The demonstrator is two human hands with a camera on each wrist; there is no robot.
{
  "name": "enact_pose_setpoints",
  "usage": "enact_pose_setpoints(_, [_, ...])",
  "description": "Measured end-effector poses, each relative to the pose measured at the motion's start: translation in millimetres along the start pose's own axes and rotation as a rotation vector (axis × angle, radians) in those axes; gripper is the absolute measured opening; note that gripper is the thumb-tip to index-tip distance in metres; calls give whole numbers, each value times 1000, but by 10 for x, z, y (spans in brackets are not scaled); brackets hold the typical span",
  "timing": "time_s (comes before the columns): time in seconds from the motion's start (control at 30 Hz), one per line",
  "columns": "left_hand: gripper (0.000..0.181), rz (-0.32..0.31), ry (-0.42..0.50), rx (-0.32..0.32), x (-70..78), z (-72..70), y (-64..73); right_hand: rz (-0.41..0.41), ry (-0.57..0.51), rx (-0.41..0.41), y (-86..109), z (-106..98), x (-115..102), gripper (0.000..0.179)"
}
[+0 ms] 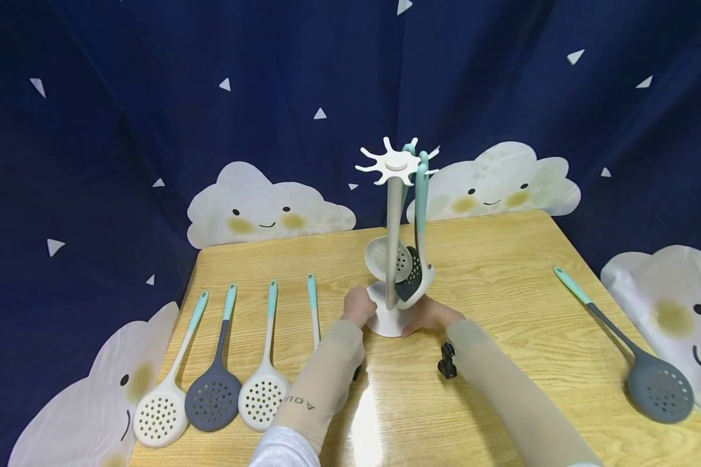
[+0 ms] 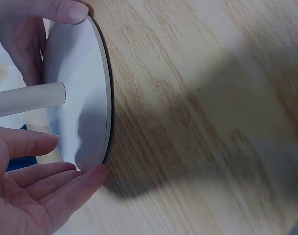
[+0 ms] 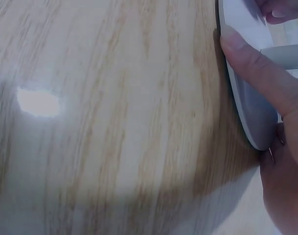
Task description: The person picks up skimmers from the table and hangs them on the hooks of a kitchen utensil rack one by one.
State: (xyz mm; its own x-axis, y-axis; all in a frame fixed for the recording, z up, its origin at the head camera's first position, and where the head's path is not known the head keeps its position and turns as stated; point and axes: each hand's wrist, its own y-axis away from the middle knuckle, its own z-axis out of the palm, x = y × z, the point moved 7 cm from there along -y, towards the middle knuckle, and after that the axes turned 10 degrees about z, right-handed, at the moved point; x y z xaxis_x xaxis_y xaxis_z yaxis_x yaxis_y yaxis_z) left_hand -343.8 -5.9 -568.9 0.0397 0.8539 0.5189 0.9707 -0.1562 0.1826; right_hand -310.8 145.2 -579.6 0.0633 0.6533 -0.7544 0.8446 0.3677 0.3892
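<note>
A white utensil stand [image 1: 393, 240] with a round base [image 2: 85, 54] and hooked top stands upright on the table. From its right side hang a white slotted spoon [image 1: 380, 259], a dark slotted utensil [image 1: 410, 275] and a white ladle [image 1: 423, 285], all with mint handles. My left hand [image 1: 359, 307] is at the base's left, straight fingertips touching the rim and the thumb [image 2: 31, 143] apart from it. On the right, my right hand [image 1: 431, 315] grips the base, its thumb [image 3: 256, 66] on the rim and the fingers around the edge.
At the left lie two white skimmers [image 1: 161, 412] [image 1: 264, 397], a dark grey skimmer [image 1: 213, 395] and another mint-handled utensil [image 1: 313, 301], partly behind my left arm. Another dark grey skimmer [image 1: 659, 389] lies at the far right. A dark blue curtain [image 1: 304, 58] hangs behind the table.
</note>
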Motion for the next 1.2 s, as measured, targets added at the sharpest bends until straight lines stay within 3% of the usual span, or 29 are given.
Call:
enact_pose_setpoints(0.1, [10,-5,10,4,89,-134,149,-7,5,10,-10,6,10,122])
enact_pose_setpoints(0.17, [11,7,0,5,104,-150,177,-28,25,33,-14,5,17,124])
enact_pose_setpoints(0.2, [10,36,-13,33,45,-80,108,-44,34,50,-9,2,16,124])
enact_pose_setpoints(0.23, [11,56,-2,19,-27,12,18,-56,50,69,2,-2,15,124])
enact_pose_setpoints(0.33, [11,146,-41,71,-378,471,-441,-115,117,136,62,-5,-17,119])
enact_pose_setpoints(0.4, [12,191,-51,65,-619,773,-744,-155,166,178,118,10,-52,114])
enact_pose_setpoints(0.43, [14,192,-50,19,-658,823,-798,-173,185,198,144,23,-67,113])
enact_pose_setpoints(0.47, [17,201,-70,14,-704,880,-860,-185,204,219,166,42,-81,112])
enact_pose_setpoints(0.5, [20,208,-72,-20,-634,789,-772,-193,235,243,180,65,-86,112])
enact_pose_setpoints(0.57, [21,221,-46,-96,-631,788,-779,-197,261,298,207,107,-103,115])
enact_pose_setpoints(0.63, [19,247,-39,-132,-623,788,-803,-179,278,367,229,149,-116,118])
enact_pose_setpoints(0.67, [17,256,-36,-135,-646,824,-851,-164,283,400,239,171,-125,119])
enact_pose_setpoints(0.7, [17,262,-49,-135,-562,743,-760,-148,279,435,251,188,-134,120])
enact_pose_setpoints(0.73, [16,279,-50,-132,-649,859,-898,-130,259,464,267,207,-147,121])
enact_pose_setpoints(0.9, [26,298,-101,-153,-610,811,-900,-55,127,569,324,299,-208,123])
enact_pose_setpoints(0.93, [27,324,-99,-140,-679,892,-1003,-49,123,585,333,316,-222,123])
enact_pose_setpoints(1.0, [36,303,-73,-164,-689,913,-998,-27,144,600,338,351,-239,121])
enact_pose_setpoints(1.1, [42,303,-83,-140,-674,956,-1002,-13,245,625,331,390,-264,116])
enact_pose_setpoints(1.2, [44,269,-52,-156,-587,867,-908,2,293,634,313,406,-265,115])
